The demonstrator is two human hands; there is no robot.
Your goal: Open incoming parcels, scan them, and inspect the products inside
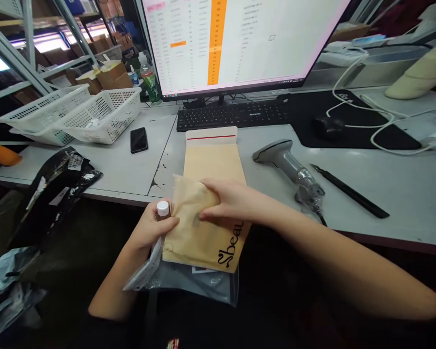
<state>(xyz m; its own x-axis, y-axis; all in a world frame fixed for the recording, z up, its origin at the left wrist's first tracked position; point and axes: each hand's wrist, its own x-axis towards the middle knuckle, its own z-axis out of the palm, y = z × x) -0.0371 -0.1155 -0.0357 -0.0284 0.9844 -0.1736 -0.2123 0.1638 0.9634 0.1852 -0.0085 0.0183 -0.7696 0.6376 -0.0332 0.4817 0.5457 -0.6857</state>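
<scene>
My right hand (225, 203) pinches a thin beige pouch (192, 237) with black lettering starting "beau" along its lower right. My left hand (154, 228) is closed round a small bottle with a white cap (163, 209), its thumb pressing the pouch's left edge. Beneath the pouch hangs a clear plastic bag (203, 283); the pouch hides most of it and how it is held. Behind, a kraft envelope (214, 160) lies on the desk, its pale flap with a red strip folded out toward the keyboard.
A grey barcode scanner (290, 165) and a black utility knife (352, 194) lie to the right. Keyboard (232, 115), mouse (329, 127) and monitor (254, 43) stand behind. Leftward are a phone (139, 140), white baskets (105, 118) and a black plastic package (58, 179) over the desk edge.
</scene>
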